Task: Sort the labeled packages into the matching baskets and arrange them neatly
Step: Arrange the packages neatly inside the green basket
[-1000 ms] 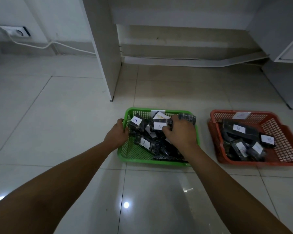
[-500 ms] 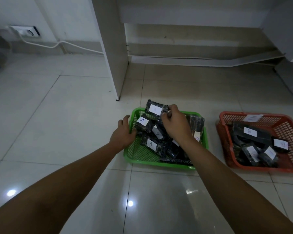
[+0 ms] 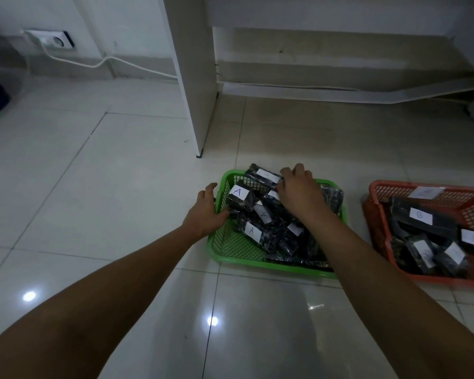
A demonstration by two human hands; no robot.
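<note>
- Green basket (image 3: 231,246) sits on the tiled floor (image 3: 93,187), just in front of the white cabinet panel (image 3: 192,77).
- Inside the green basket: a heap of dark wrapped packages with white labels; an "A" package (image 3: 240,197) lies at its far left, a second "A" package (image 3: 253,233) nearer its middle.
- Right hand (image 3: 298,188) is over the far rim of the green basket, fingers curled, pinching the end of a long labelled package (image 3: 263,176) that lies across that rim.
- Left hand (image 3: 205,212) grips the left rim of the green basket, thumb inside, fingers outside.
- Red basket (image 3: 378,231) stands to the right of the green basket, apart from it, holding dark packages; one package (image 3: 422,217) is marked "B".
</note>
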